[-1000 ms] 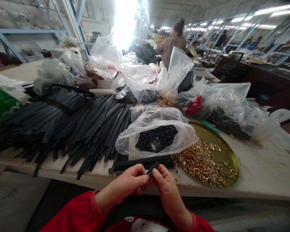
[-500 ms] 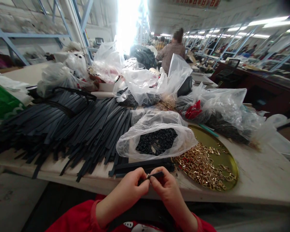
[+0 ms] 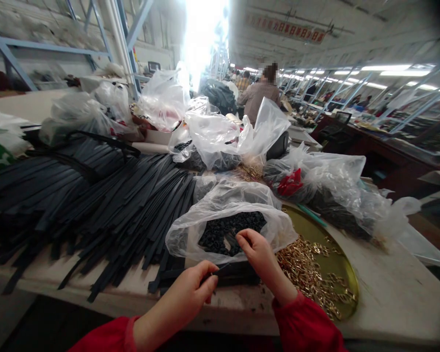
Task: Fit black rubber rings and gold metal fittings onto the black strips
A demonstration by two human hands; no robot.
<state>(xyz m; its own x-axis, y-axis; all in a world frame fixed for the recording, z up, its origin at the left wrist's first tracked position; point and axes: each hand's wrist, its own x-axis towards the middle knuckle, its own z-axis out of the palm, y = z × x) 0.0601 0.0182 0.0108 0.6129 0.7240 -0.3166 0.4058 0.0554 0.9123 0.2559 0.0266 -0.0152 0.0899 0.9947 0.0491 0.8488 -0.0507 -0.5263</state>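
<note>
My left hand is closed in a pinch above the front of the table. A thin black strap sticks out from between its fingertips; most of it is hidden. My right hand hovers over an open clear plastic bag of small black loops. Its thumb and fingers are pressed together, and what they hold, if anything, is too small to make out. Right of that hand, many small gold buckles lie heaped on a round gold tray. Dark strips lie behind my left hand.
Long black strips are spread over the left of the table, some overhanging its front edge. Filled plastic bags line the back, another standing behind the tray. Farther off, a person faces away.
My hands have parted. The right hand has moved up to the bag of black loops, away from the strap and gold buckle; the left keeps the strap. The view has tilted up a little.
</note>
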